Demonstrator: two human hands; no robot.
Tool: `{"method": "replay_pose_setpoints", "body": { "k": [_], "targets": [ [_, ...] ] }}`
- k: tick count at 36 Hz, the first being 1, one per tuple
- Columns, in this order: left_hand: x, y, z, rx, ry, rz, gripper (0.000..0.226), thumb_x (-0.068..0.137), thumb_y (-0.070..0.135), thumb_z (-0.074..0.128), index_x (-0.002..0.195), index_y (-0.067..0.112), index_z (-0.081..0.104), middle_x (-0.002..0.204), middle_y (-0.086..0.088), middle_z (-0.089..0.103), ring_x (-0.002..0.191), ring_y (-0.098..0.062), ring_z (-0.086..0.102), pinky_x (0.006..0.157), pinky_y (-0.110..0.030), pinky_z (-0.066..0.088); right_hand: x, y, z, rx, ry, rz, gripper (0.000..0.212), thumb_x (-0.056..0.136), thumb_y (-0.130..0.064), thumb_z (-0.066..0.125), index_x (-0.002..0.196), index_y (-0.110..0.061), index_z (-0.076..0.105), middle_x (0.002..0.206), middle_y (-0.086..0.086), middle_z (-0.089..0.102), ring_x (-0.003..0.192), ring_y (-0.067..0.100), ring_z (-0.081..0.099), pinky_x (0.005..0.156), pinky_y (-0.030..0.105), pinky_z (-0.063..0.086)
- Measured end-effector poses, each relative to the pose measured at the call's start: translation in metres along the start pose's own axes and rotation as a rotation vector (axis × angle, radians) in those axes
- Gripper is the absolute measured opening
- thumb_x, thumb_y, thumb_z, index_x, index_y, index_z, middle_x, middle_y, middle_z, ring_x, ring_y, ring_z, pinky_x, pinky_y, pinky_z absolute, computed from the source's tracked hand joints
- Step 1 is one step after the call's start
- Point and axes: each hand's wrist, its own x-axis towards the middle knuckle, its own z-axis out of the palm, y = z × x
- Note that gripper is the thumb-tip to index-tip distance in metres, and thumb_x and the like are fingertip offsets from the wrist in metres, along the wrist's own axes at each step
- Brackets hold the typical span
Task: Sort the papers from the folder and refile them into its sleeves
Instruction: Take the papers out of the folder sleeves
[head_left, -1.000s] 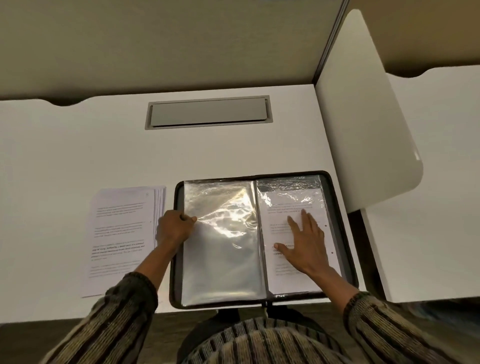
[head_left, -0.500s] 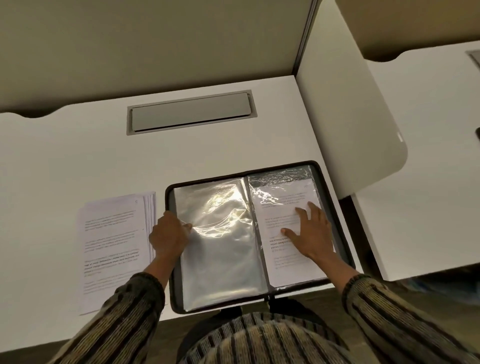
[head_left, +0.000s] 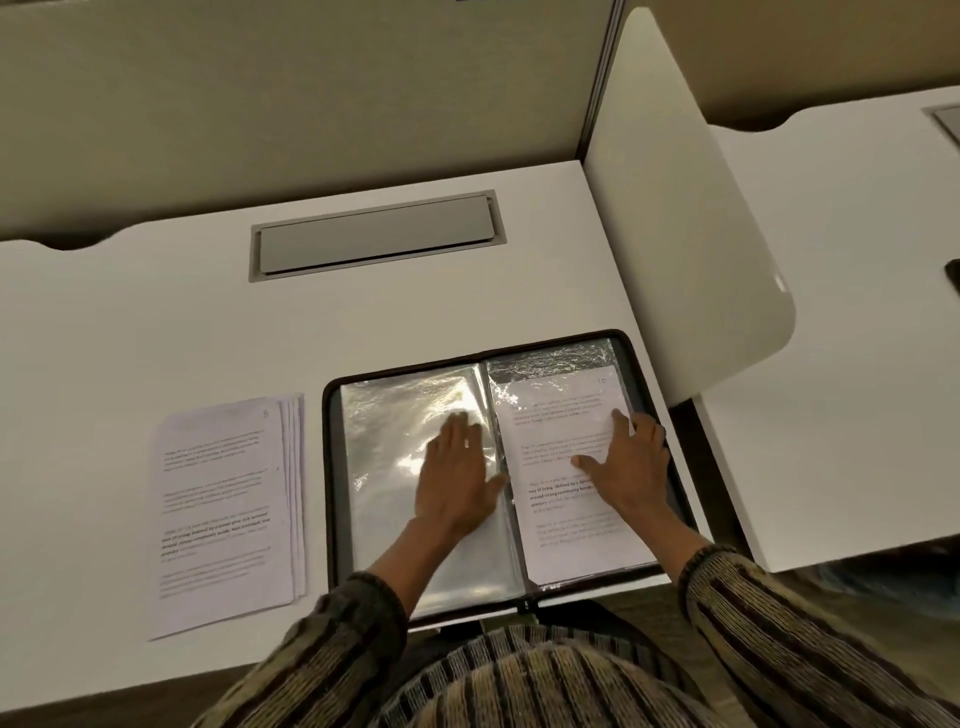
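A black zip folder (head_left: 330, 467) lies open on the white desk in front of me. Its left page is an empty clear sleeve (head_left: 384, 452) that glares under the light. My left hand (head_left: 457, 473) lies flat on that sleeve near the spine, fingers straight. The right page is a sleeve holding a printed sheet (head_left: 556, 415). On that sheet rests my right hand (head_left: 626, 467), flat with spread fingers. A stack of printed papers (head_left: 218, 509) lies on the desk to the left of the folder, slightly fanned.
A grey cable hatch (head_left: 374, 236) is set into the white desk (head_left: 156, 322) behind the folder. A white divider panel (head_left: 675, 208) stands along the right side, next to the folder's right edge. A second desk (head_left: 857, 338) lies beyond it.
My left hand left the folder's left edge and moved right onto the empty sleeve, now flat. My right hand stays on the filed sheet.
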Motion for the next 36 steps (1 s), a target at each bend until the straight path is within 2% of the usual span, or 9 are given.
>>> {"method": "replay_pose_setpoints", "body": {
  "k": [3,6,11,17,23,27,30,34,36],
  "targets": [
    [0.001,0.02,0.016,-0.029,-0.058,0.097,0.108,0.094,0.064,0.064,0.168,0.009,0.008,0.177,-0.011,-0.003,0.164,-0.028,-0.006,0.133,-0.049,0.01,0.004,0.003,-0.003,-0.009,0.029,-0.001,0.1,0.079,-0.061,0.082,0.153,-0.012,0.035,0.147,0.018,0.037,0.136,0.036,0.034,0.109,0.054,0.043],
    [0.0,0.032,0.031,0.058,-0.113,0.173,0.118,0.093,0.07,0.061,0.168,0.008,-0.004,0.174,-0.013,-0.023,0.161,-0.028,-0.021,0.133,-0.045,-0.003,0.008,0.007,-0.007,-0.027,0.042,0.01,0.097,0.078,-0.06,0.083,0.148,-0.011,0.038,0.141,0.018,0.04,0.13,0.035,0.038,0.102,0.052,0.047],
    [-0.006,0.035,0.051,0.15,-0.202,0.202,0.125,0.092,0.065,0.068,0.166,0.008,-0.015,0.167,-0.012,-0.039,0.157,-0.029,-0.033,0.133,-0.048,-0.003,0.019,0.013,-0.012,0.002,0.038,0.072,0.089,0.075,-0.059,0.086,0.138,-0.009,0.047,0.135,0.021,0.047,0.125,0.037,0.046,0.1,0.05,0.05],
    [-0.005,0.039,0.051,0.159,-0.221,0.177,0.127,0.091,0.062,0.071,0.166,0.01,-0.016,0.166,-0.01,-0.043,0.156,-0.028,-0.035,0.133,-0.047,-0.003,0.025,0.013,-0.016,0.058,0.031,0.103,0.087,0.072,-0.055,0.091,0.133,-0.011,0.046,0.13,0.018,0.053,0.123,0.036,0.052,0.098,0.049,0.051],
    [-0.005,0.045,0.051,0.172,-0.233,0.141,0.128,0.09,0.059,0.074,0.166,0.009,-0.016,0.165,-0.011,-0.044,0.155,-0.029,-0.037,0.133,-0.049,-0.002,0.029,0.008,-0.018,0.041,0.015,0.148,0.09,0.072,-0.062,0.087,0.13,-0.008,0.045,0.136,0.022,0.045,0.127,0.04,0.044,0.097,0.051,0.052],
    [-0.004,0.049,0.05,0.177,-0.248,0.124,0.128,0.09,0.057,0.075,0.166,0.008,-0.016,0.165,-0.011,-0.043,0.155,-0.029,-0.036,0.133,-0.049,-0.002,0.033,0.007,-0.021,0.11,0.0,0.159,0.089,0.074,-0.06,0.087,0.132,-0.008,0.043,0.138,0.021,0.041,0.13,0.039,0.04,0.088,0.049,0.055],
    [-0.005,0.05,0.049,0.185,-0.252,0.121,0.128,0.09,0.056,0.075,0.166,0.007,-0.015,0.166,-0.012,-0.042,0.156,-0.029,-0.035,0.133,-0.05,0.0,0.035,0.005,-0.028,0.22,0.011,0.159,0.081,0.078,-0.052,0.087,0.131,-0.012,0.041,0.131,0.016,0.051,0.118,0.035,0.056,0.081,0.047,0.055],
    [-0.004,0.05,0.049,0.202,-0.244,0.125,0.127,0.091,0.056,0.075,0.166,0.007,-0.015,0.166,-0.014,-0.042,0.156,-0.03,-0.034,0.133,-0.05,0.001,0.043,0.003,-0.033,0.306,0.03,0.128,0.056,0.09,-0.047,0.078,0.123,-0.019,0.043,0.111,0.005,0.07,0.1,0.03,0.068,0.099,0.053,0.048],
    [-0.004,0.05,0.05,0.209,-0.24,0.125,0.127,0.091,0.055,0.075,0.166,0.007,-0.014,0.165,-0.014,-0.042,0.156,-0.031,-0.035,0.133,-0.051,0.002,0.048,0.001,-0.036,0.398,0.032,0.116,0.045,0.095,-0.047,0.072,0.123,-0.021,0.048,0.109,0.003,0.072,0.097,0.027,0.069,0.096,0.051,0.052]
  ]
}}
